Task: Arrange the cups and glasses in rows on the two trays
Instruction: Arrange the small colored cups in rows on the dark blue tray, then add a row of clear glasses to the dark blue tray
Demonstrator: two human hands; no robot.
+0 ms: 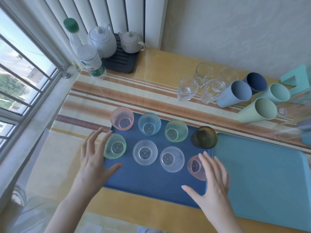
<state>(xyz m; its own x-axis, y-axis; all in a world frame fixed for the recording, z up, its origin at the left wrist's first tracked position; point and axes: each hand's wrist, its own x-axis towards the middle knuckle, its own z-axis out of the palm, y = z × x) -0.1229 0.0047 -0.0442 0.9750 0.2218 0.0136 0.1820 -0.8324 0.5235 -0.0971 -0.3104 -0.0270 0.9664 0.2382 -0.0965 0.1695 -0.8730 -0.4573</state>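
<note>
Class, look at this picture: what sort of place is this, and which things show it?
Likely a home, at a table beside a window: a white teapot on a black drain tray, a radiator against the wall, and a striped table cover.

The left hand (94,158) and right hand (213,179) are bare, with slender fingers and plain nails. 2 bare forearms (67,207) show nearer than the dark blue tray (148,182).

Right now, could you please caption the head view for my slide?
Eight cups in two rows on navy tray, left hand and right hand flanking.
</note>
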